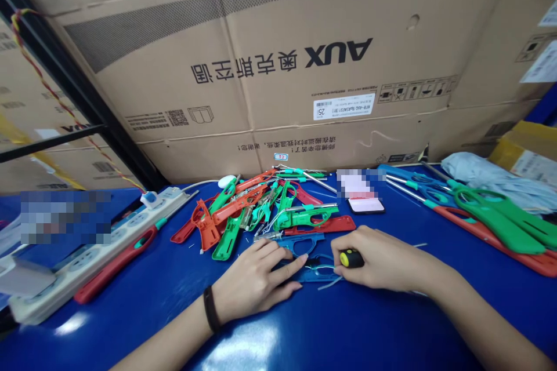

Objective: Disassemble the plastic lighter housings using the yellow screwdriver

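Bare forearms [169, 333] reach in over the counter [369, 333] from the near edge, meeting at a blue shell [321, 275] that lies on the blue surface between the two hands. Thin white wires [324, 267] cross the shell. The left hand [256, 272], with a dark band [212, 310] at its wrist, rests over the near end, fingers apart; how firmly they press or grip does not show. The right hand [369, 261] is closed around a yellow-and-black screwdriver [351, 258], whose tip is hidden.

A slip looks the likeliest trouble: if the shell shifted under a light hold, the tool could skid towards the left fingertips or nick a wire. Wires lying over an edge could also get pinched, and loose bits could be lost in the clutter.

Just beyond lies a heap of red and green shells [243, 208], close enough for parts to mix if nudged. A phone [368, 204] lies past the right hand; green casings [500, 220] sit farther off on that side. Opposite runs a white power strip [130, 223], and a cardboard box [261, 127] walls the back.
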Demonstrator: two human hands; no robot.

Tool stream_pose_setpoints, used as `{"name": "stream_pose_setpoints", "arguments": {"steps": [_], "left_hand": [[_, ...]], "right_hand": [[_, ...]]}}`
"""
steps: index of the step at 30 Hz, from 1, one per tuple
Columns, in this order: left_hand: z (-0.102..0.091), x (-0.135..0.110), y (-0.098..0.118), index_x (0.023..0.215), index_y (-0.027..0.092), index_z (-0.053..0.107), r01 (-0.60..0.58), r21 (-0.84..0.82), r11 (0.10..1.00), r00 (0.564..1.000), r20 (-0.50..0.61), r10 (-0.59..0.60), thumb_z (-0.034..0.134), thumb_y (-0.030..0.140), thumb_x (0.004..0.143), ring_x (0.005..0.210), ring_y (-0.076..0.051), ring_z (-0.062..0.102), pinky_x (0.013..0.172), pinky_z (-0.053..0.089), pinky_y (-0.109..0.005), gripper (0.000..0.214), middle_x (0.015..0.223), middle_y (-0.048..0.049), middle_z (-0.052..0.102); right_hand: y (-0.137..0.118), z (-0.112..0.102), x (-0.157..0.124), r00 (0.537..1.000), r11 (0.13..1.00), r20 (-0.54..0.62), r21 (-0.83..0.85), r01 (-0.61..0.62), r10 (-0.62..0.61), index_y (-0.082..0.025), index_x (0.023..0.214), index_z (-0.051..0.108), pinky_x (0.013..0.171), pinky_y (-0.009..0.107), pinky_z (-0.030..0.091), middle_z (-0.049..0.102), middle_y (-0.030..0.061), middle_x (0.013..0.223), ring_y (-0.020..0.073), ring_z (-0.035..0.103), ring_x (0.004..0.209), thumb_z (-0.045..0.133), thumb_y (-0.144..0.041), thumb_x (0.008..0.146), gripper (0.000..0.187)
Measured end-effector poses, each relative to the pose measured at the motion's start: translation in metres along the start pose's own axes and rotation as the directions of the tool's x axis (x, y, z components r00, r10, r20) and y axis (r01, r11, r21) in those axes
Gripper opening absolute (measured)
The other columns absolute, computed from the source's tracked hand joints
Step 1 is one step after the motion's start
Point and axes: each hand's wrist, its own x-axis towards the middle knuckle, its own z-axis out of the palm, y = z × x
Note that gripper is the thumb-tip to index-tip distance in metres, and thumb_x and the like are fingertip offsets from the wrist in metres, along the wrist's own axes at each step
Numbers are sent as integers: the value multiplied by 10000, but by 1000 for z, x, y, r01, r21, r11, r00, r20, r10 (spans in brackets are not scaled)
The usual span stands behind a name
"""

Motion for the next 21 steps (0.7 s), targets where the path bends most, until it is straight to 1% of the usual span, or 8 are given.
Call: {"name": "stream_pose_setpoints", "arguments": {"steps": [4, 9, 12, 15, 19, 21], "left_hand": [[1, -1, -1, 1287, 205, 498, 48, -64, 997, 999, 9, -47, 493, 340, 924, 773, -177, 555, 721, 497, -333, 388, 909, -59, 621], [0, -2, -4, 1242, 247, 551, 96, -150, 984, 995, 19, -94, 539, 343, 900, 822, -189, 567, 753, 506, -352, 356, 929, -54, 616], [0, -2, -4, 1197, 248, 591, 102, -202, 974, 995, 4, -103, 565, 327, 888, 874, -187, 576, 792, 509, -341, 320, 954, -51, 626], [1, -2, -2, 1173, 234, 606, 113, -257, 960, 992, -22, -123, 572, 306, 884, 862, -173, 587, 773, 518, -313, 299, 979, -49, 636], [3, -2, -1, 1157, 220, 612, 129, -294, 947, 989, -31, -144, 585, 307, 875, 833, -169, 601, 737, 528, -306, 296, 971, -48, 651], [3, -2, -2, 1151, 222, 617, 130, -291, 948, 989, -29, -145, 588, 309, 874, 827, -172, 605, 730, 530, -309, 292, 961, -49, 654]], "right_hand": [[0, -2, -2, 1000, 999, -2, -9, -31, 31, -230, 701, 612, 520, 210, 313, 649, -21, 678, 141, 572, 633, 560, -229, 744, 68], [1, 1, 1, 1000, 1000, -17, -17, 7, -8, -231, 685, 599, 515, 206, 297, 643, -40, 661, 120, 555, 598, 579, -219, 751, 70], [2, 5, 4, 998, 999, -55, -29, 26, -28, -237, 690, 595, 501, 211, 282, 633, -46, 637, 114, 534, 565, 578, -288, 800, 122], [4, 8, 5, 997, 998, -68, -38, 45, -47, -237, 679, 603, 497, 222, 280, 628, -40, 613, 116, 522, 546, 553, -376, 843, 221], [4, 11, 6, 992, 998, -106, 1, 69, -68, -264, 766, 646, 543, 222, 319, 662, -36, 685, 135, 568, 626, 583, -421, 827, 181], [2, 12, 7, 989, 997, -128, 36, 74, -68, -268, 804, 655, 560, 222, 334, 677, -29, 725, 143, 583, 659, 583, -446, 823, 193]]}}
